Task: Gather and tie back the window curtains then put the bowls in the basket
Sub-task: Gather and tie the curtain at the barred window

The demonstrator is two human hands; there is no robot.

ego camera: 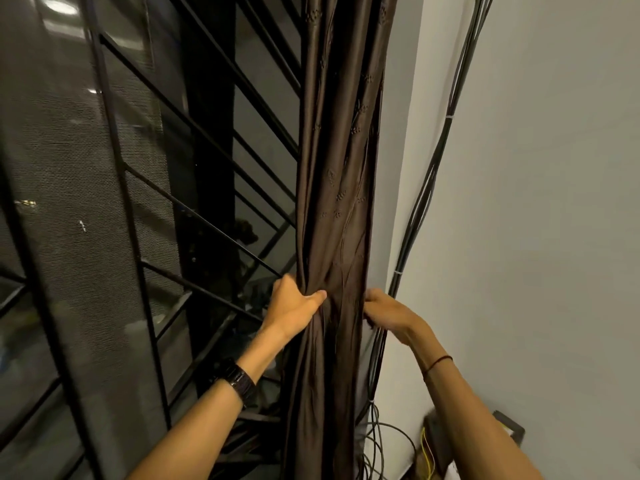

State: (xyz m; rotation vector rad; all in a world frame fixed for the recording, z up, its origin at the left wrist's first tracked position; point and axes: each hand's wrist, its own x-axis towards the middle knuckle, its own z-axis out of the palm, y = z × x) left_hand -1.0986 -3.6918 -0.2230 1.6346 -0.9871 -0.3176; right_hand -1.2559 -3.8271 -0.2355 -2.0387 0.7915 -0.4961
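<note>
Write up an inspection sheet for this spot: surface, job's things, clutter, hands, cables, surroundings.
Surface: nothing seen.
Job's things: brown curtain gathered into one bunch, no tie visible round it; bowls and basket not in view.
Clutter: blurred dark box low against the wall.
Hands: left hand grips the bunch from the left; right hand holds its right edge.
Cables: dark cables run up the wall beside the curtain; loose loops below.
Surroundings: black window grille, mesh screen at left.

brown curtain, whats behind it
Behind the gathered brown fabric curtain, a black metal window grille shows on one side and a bundle of black cables on the other. Whatever lies directly behind it is covered.
</note>
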